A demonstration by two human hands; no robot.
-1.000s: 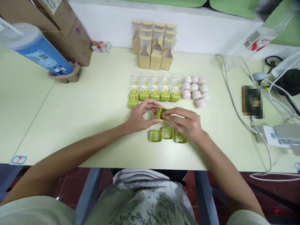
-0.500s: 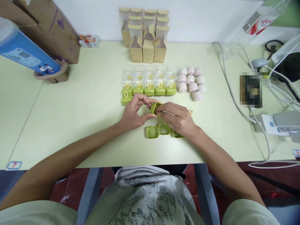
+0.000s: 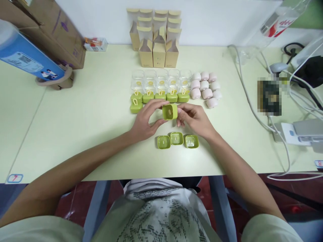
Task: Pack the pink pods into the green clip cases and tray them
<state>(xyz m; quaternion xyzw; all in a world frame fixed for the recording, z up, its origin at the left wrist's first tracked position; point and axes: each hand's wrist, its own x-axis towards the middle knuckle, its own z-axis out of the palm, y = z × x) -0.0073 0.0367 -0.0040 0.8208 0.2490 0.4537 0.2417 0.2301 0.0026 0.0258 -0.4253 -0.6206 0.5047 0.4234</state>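
Note:
Between my hands, above the table, is a small green square cup-shaped cover, tilted so its hollow inside and a pale slot in its base show. My left hand grips it by the rim, fingers above and thumb below. At the base side, the bent fingers of my right hand are pinched together against the cover; what they hold there is hidden. Below lie three more green covers, open side up: a left one, a middle one and a right one.
Beyond my hands stand several green covers with yellow loops, clear containers and pale pink rounded pieces. Open cardboard boxes stand by the wall. A blue cylinder is at left, white cables at right.
The right hand has drawn its fingers out of the cover's opening and moved round to its base side. The cover has turned, showing its inside. The right-hand cover on the table is now uncovered.

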